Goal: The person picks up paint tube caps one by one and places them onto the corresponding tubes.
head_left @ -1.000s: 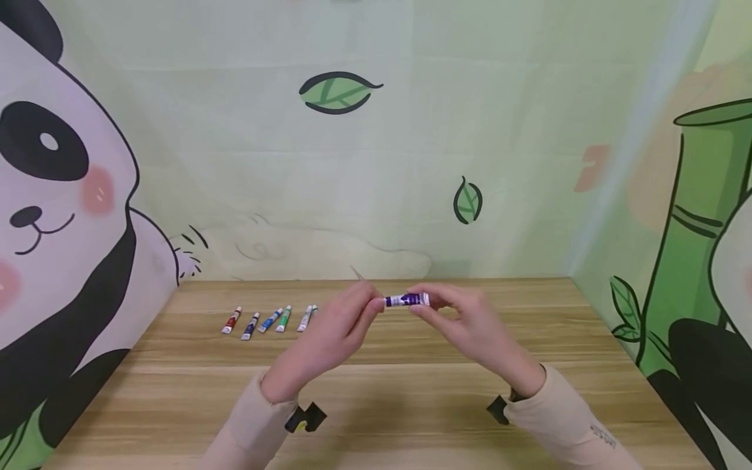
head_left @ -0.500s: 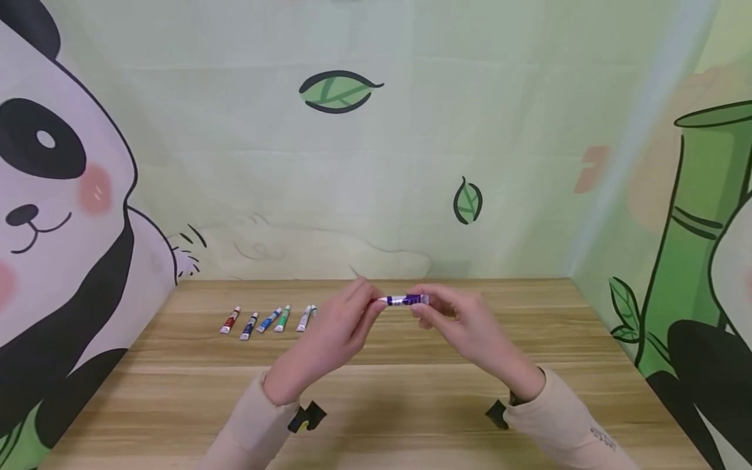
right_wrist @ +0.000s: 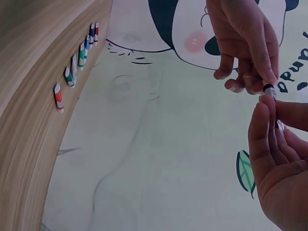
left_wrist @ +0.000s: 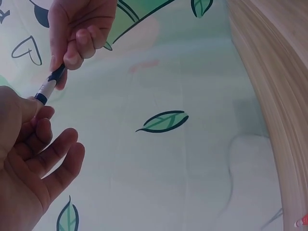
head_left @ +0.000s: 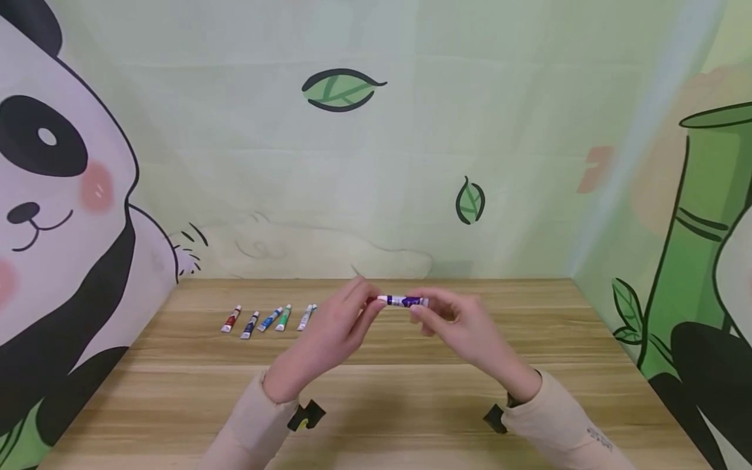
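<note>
A small purple-and-white paint tube (head_left: 402, 301) is held level above the wooden table between both hands. My left hand (head_left: 329, 329) pinches its cap end with thumb and index finger, so the cap is mostly hidden. At the other end, my right hand (head_left: 467, 323) grips the flat tail of the tube between thumb and fingers. In the left wrist view the tube (left_wrist: 47, 88) slants between the two hands, and the left hand's outer fingers are loosely bent. Only a short piece of the tube (right_wrist: 270, 90) shows in the right wrist view.
Several paint tubes lie in a row at the table's back left, among them a red one (head_left: 232, 319), a blue one (head_left: 270, 320) and a green one (head_left: 284, 318). An orange-red tube (right_wrist: 58, 97) shows in the right wrist view. A printed cloth (head_left: 405, 143) stands behind the table.
The right thumb and fingers have shifted slightly on the tube's tail. More of the tube's white cap-side end now shows by the left fingertips. Both hands stay in nearly the same place.
</note>
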Tool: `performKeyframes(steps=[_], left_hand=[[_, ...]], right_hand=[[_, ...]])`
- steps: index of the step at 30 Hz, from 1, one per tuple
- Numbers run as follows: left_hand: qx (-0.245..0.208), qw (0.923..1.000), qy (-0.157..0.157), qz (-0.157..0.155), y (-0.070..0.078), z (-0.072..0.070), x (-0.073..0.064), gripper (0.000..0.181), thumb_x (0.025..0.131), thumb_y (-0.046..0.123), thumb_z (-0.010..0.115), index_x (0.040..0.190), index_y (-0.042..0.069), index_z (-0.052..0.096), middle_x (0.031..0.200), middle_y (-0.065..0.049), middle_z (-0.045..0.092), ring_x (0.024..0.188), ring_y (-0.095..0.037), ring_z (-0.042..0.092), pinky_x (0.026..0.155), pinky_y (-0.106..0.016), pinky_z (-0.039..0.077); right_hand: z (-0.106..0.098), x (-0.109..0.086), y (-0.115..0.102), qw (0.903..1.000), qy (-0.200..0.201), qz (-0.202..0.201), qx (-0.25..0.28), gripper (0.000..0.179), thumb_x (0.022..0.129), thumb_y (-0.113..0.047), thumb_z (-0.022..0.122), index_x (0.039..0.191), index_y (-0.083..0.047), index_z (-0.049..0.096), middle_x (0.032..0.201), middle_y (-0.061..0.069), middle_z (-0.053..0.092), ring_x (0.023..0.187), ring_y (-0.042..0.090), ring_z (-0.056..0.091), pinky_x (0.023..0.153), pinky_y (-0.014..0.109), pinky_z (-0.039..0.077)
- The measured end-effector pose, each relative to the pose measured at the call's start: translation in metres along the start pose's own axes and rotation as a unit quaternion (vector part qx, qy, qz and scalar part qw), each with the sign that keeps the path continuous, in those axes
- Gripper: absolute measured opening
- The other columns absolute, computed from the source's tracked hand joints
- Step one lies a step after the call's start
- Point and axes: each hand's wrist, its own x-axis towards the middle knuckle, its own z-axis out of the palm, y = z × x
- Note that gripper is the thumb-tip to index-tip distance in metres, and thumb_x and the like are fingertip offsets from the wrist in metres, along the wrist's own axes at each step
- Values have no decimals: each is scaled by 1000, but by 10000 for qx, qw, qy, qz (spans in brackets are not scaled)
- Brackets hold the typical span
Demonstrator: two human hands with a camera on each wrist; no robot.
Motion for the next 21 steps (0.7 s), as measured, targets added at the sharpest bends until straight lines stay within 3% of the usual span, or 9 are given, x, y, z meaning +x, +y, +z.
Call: performKeyframes(steps=[6,12,16,21], left_hand=[[87,9997,22,207,-3,-1,0,9,101,12,60,106,4,60,92,-1,55,72,-10,46,59,-19,42],[226,9989,77,400,-3,-2,1,10,101,12,62,106,4,61,94,-2,57,75,-11,48,62,-20,44],[165,9995,21,270,-3,-1,1,8,101,10,62,105,4,60,94,-1,57,74,-10,47,61,-20,43],[84,10000,12,33,-4,1,-1,9,100,9,62,107,4,59,94,-2,57,71,-10,45,58,-20,42]], right_hand=[[-3,1,-3,9976,-152,524,417,19,98,-15,67,115,-8,72,79,4,67,59,17,57,53,25,46],[-5,2,-3,9963,-210,695,468,19,98,-15,67,115,-7,72,81,8,70,60,16,57,54,25,47],[-6,4,-1,9958,-270,759,424,22,96,-17,70,116,-7,72,86,9,73,68,18,63,61,28,54],[-7,3,1,9963,-312,786,179,25,95,-21,72,116,-8,74,89,4,72,73,19,64,64,28,55]])
